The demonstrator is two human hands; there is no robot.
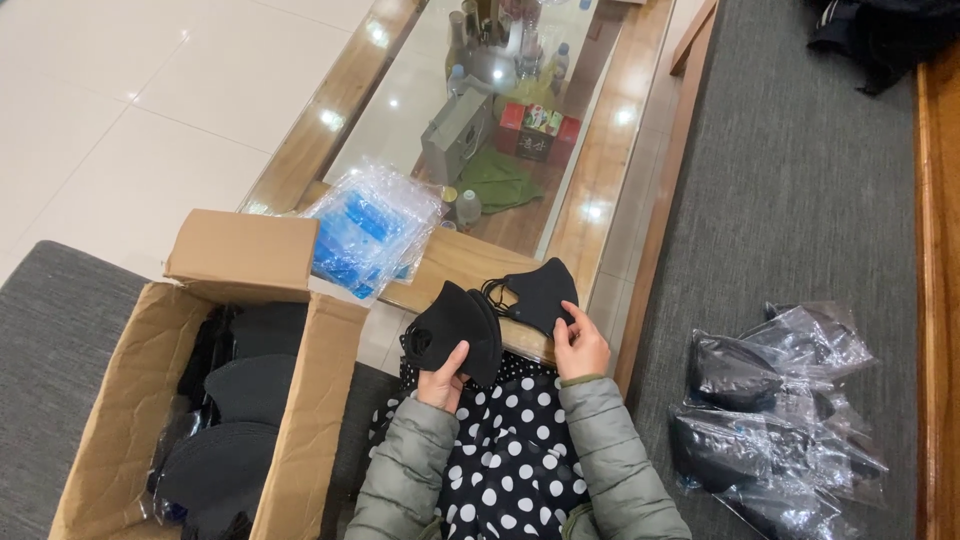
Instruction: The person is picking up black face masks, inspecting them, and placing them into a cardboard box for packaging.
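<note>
My left hand (443, 378) clamped on stack of black masks (455, 330), right hand (581, 345) pinching single black mask (540, 290). Cardboard box (130, 400) at 9 o'clock, bagged masks (770, 420) at 3.

- Grey couch seat (790, 200): clear bagged black masks (775, 420) lie on it at the right, an open cardboard box (130, 400) of masks at the left.
- Wood-edged glass bench (600, 150): a stack of blue-printed plastic bags (370, 230) rests on its near corner.
</note>
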